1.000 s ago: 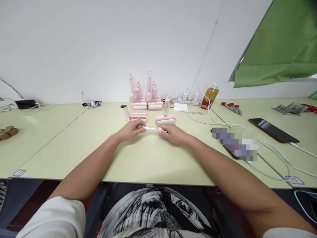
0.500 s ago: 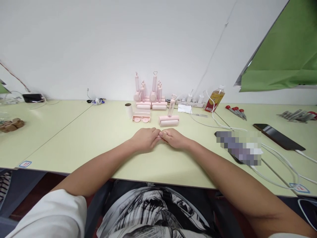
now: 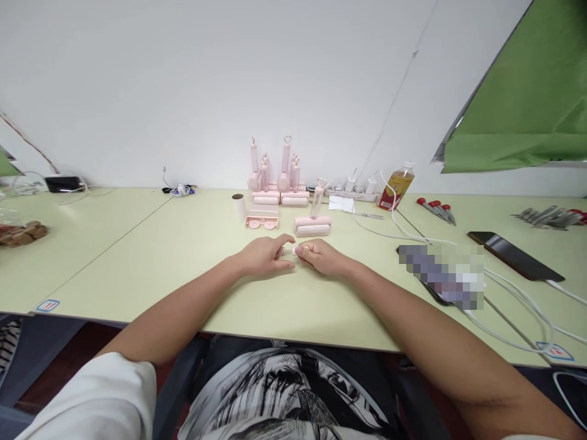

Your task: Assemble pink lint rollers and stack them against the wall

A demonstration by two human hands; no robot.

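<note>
My left hand [image 3: 263, 256] is over the table in front of me, thumb and forefinger spread apart. Between them lies the end of a small clear and pale pink piece [image 3: 288, 250], partly hidden by the fingers. My right hand [image 3: 321, 255] is closed on the other end of this piece, its thumb pressed on top. Just beyond my hands a pink lint roller [image 3: 312, 226] stands with its handle up. Left of it are an open pink roller case [image 3: 262, 220] and a cardboard tube [image 3: 238, 208] standing on end.
Several assembled pink lint rollers [image 3: 279, 183] stand by the wall. To the right are a power strip [image 3: 362, 194], white cables, a drink bottle [image 3: 397, 186], red-capped pens [image 3: 436, 209] and phones, one a dark phone [image 3: 513, 253]. Brown pieces [image 3: 22, 233] lie far left.
My left hand's fingers have opened and drawn slightly left, so the small clear and pink piece now shows between the hands. My right hand keeps its grip in nearly the same place.
</note>
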